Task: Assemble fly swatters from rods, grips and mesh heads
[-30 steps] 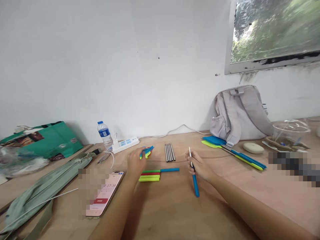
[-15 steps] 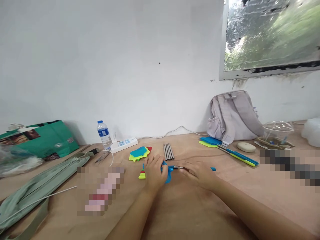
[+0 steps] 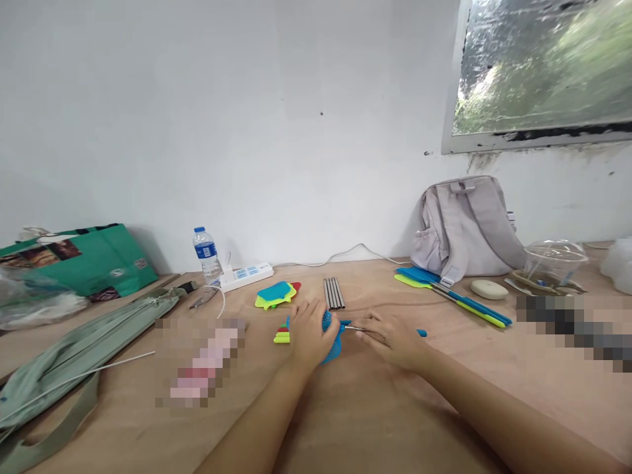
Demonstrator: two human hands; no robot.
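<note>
My left hand [image 3: 311, 334] is closed over a blue fly swatter head [image 3: 334, 349], whose edges stick out beneath the fingers. Just to the right, my right hand [image 3: 392, 337] grips the swatter's thin metal rod [image 3: 352, 328] near where it meets the head. A blue handle end [image 3: 421, 333] shows past the right hand. Green and red handles [image 3: 282, 338] lie at the left hand's left side. Behind it are stacked swatter heads [image 3: 276, 294] in blue, yellow-green and red. Several metal tubes [image 3: 334, 293] rest side by side farther back.
Two swatters, blue [image 3: 481, 308] and yellow-green, lie at right by a grey backpack [image 3: 464, 224] and a cream oval case [image 3: 488, 289]. At left stand a water bottle [image 3: 207, 257], a white power strip [image 3: 247, 276], a green bag [image 3: 108, 263] and a sage cloth bag [image 3: 99, 342].
The view has shifted slightly. My right hand has moved a little closer to the swatter head, and less of the metal rod shows between the hands. My left hand still covers the head.
</note>
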